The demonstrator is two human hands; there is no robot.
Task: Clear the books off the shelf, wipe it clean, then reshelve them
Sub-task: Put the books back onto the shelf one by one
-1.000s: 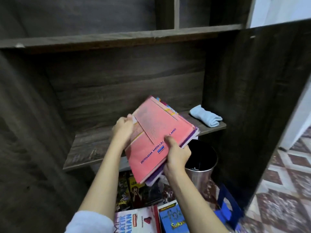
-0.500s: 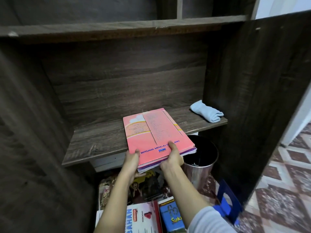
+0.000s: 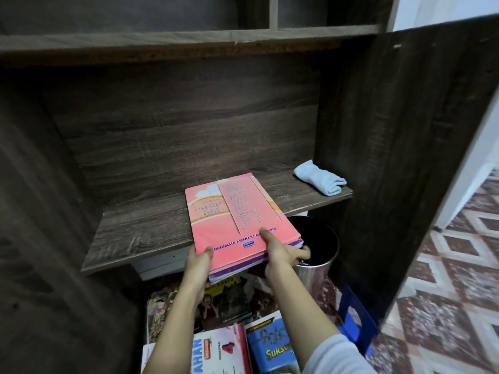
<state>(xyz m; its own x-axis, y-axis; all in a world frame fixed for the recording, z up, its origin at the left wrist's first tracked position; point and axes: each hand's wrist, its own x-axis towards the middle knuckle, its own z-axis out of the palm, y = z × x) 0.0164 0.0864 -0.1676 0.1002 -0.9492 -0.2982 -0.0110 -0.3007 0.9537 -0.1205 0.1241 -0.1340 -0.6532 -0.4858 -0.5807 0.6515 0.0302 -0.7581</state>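
A second ago the stack of books (image 3: 237,211) was being held tilted in the air, and now it is lying flat on the shelf (image 3: 143,228), with the left hand (image 3: 198,265) having shifted from the stack's far side edge down to its near left corner. The far part of the stack is resting on the wooden board while the near end is hanging out past the front edge, toward the person. The left hand is pinching that near corner, its thumb lying on the pink top cover and its fingers going underneath, out of sight. The right hand (image 3: 280,255) is gripping the near right side in the same way: its thumb is stretching forward over the printed title (covering a few letters), and its fingers are curling under the edge, their tips showing just past the corner. Beyond the right hand and farther to its right, a folded light blue cloth (image 3: 320,182) is sitting at the end of the shelf, well apart from the stack. Just beside and below the right hand, a metal bin (image 3: 316,276) is standing on the floor. Beneath both forearms, loose books (image 3: 224,349) are lying in a heap, and off to the right of the right arm a patterned tiled floor (image 3: 445,306) is showing.
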